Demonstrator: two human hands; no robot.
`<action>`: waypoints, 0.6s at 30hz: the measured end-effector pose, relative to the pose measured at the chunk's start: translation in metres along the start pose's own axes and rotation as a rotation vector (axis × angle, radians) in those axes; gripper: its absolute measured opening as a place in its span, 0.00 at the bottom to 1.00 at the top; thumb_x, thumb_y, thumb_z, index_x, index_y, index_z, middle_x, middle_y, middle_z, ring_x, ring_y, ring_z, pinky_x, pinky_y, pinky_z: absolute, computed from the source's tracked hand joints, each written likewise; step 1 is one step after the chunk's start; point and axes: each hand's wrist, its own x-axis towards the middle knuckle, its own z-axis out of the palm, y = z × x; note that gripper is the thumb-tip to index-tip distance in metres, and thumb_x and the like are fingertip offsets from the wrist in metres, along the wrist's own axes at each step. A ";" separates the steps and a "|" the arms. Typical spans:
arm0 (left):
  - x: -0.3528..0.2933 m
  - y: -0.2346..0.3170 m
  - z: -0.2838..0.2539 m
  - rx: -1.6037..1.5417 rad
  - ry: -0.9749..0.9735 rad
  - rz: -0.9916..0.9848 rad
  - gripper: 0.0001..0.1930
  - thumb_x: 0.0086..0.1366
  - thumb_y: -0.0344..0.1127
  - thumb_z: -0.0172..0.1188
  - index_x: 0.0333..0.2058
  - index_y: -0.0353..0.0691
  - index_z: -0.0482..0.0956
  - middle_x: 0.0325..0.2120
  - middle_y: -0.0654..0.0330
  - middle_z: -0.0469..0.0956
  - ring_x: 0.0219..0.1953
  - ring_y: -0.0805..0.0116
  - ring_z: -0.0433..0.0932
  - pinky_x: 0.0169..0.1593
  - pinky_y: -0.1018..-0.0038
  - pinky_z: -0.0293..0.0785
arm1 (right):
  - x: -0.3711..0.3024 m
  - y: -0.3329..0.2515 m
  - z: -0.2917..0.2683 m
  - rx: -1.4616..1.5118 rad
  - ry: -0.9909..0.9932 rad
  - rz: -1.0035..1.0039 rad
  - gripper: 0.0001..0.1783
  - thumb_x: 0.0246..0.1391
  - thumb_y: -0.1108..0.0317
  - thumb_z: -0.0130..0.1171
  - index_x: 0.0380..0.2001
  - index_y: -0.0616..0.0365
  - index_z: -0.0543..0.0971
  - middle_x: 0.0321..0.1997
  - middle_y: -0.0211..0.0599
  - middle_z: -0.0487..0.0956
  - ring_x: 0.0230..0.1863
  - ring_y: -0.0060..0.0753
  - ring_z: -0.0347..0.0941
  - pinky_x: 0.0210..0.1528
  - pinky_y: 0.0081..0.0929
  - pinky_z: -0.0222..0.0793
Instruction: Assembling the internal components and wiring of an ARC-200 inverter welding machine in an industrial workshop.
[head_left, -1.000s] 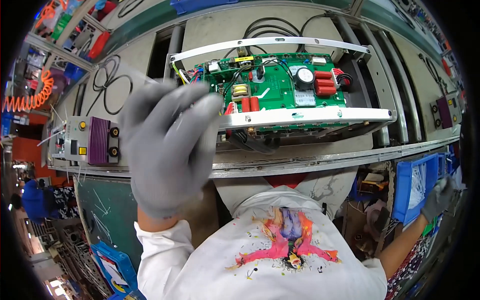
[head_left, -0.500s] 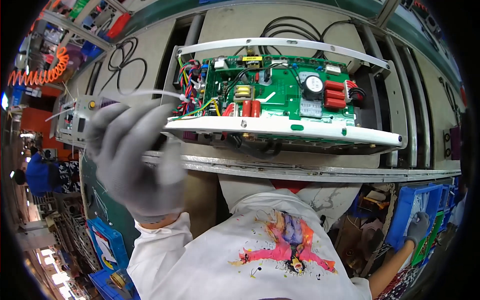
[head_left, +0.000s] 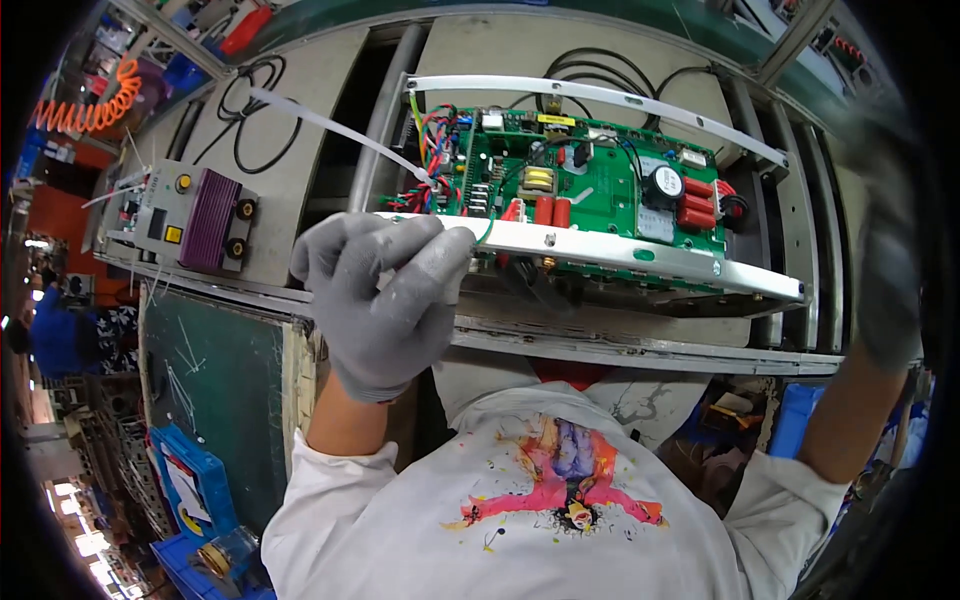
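My left hand (head_left: 385,300), in a grey glove, has its fingers closed over the left end of the near white metal rail (head_left: 600,246). The rail belongs to an open electronic unit with a green circuit board (head_left: 590,200). Coloured wires (head_left: 432,160) bunch at the board's left end. A white cable tie (head_left: 330,126) loops round them, its long tail sticking out up and to the left. My right hand (head_left: 885,230), also gloved, is raised beyond the unit's right end, smeared by motion; whether it holds anything does not show.
A purple and silver unit (head_left: 205,215) stands to the left on the conveyor. Black cables (head_left: 600,75) lie coiled behind the board. Metal rollers (head_left: 820,220) run at the right. Below, loose white ties (head_left: 180,385) lie on a green surface beside a blue tray (head_left: 195,480).
My left hand has come from a blurred position at the left to grip the rail's end. My right hand has risen out of the blue bin at lower right to the conveyor's right side.
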 end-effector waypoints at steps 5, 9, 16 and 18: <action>0.008 -0.008 -0.001 -0.059 0.070 -0.038 0.12 0.46 0.31 0.68 0.32 0.53 0.83 0.30 0.73 0.81 0.32 0.71 0.72 0.43 0.75 0.62 | 0.105 0.059 0.096 -1.730 -0.892 -0.113 0.10 0.49 0.76 0.57 0.38 0.57 0.78 0.32 0.43 0.79 0.33 0.39 0.78 0.36 0.32 0.72; 0.002 -0.008 0.003 -0.115 0.107 -0.104 0.13 0.44 0.31 0.68 0.31 0.54 0.82 0.32 0.73 0.82 0.34 0.72 0.72 0.43 0.75 0.61 | 0.132 0.076 0.132 -1.745 -1.017 0.414 0.04 0.47 0.76 0.55 0.26 0.60 0.79 0.21 0.46 0.76 0.26 0.44 0.76 0.32 0.34 0.71; -0.013 -0.026 0.016 -0.031 0.129 0.090 0.12 0.44 0.32 0.63 0.26 0.60 0.75 0.38 0.72 0.79 0.36 0.71 0.74 0.43 0.73 0.62 | 0.158 0.077 0.144 -1.533 -1.213 0.715 0.07 0.50 0.68 0.59 0.29 0.60 0.81 0.22 0.41 0.78 0.26 0.36 0.75 0.32 0.31 0.70; -0.012 -0.025 0.016 -0.055 0.132 0.111 0.12 0.45 0.30 0.63 0.27 0.58 0.73 0.39 0.71 0.80 0.38 0.70 0.75 0.45 0.72 0.62 | 0.159 0.080 0.143 -1.413 -1.293 0.814 0.10 0.55 0.66 0.57 0.34 0.60 0.81 0.27 0.39 0.80 0.28 0.37 0.71 0.35 0.34 0.66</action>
